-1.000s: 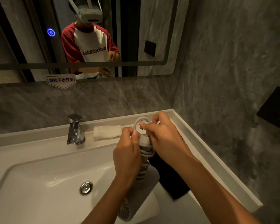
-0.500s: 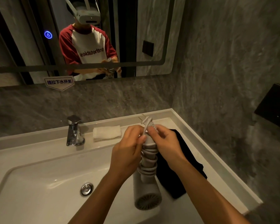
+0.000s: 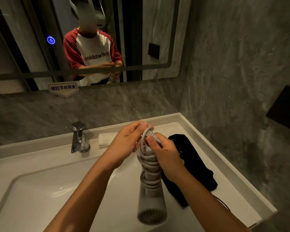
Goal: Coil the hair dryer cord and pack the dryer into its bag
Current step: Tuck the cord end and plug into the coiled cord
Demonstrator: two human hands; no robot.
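Observation:
A pale grey hair dryer (image 3: 151, 205) hangs over the basin with its handle pointing up and its grille toward me. Its grey cord (image 3: 149, 164) is wound in several turns around the handle. My left hand (image 3: 129, 139) grips the top of the handle and the cord's end loop. My right hand (image 3: 164, 154) pinches the plug end of the cord against the handle. The black fabric bag (image 3: 191, 166) lies flat on the counter just right of the dryer, partly hidden by my right forearm.
A white basin (image 3: 40, 190) fills the lower left, with a chrome faucet (image 3: 79, 138) behind it. A folded white towel (image 3: 104, 139) rests on the back ledge. The grey stone wall stands close on the right, with a black box (image 3: 285, 108) mounted on it. A mirror hangs above.
The cord's open loop at the top has been drawn tight against the handle. The dryer has swung more upright, and the black bag shows more fully beside it.

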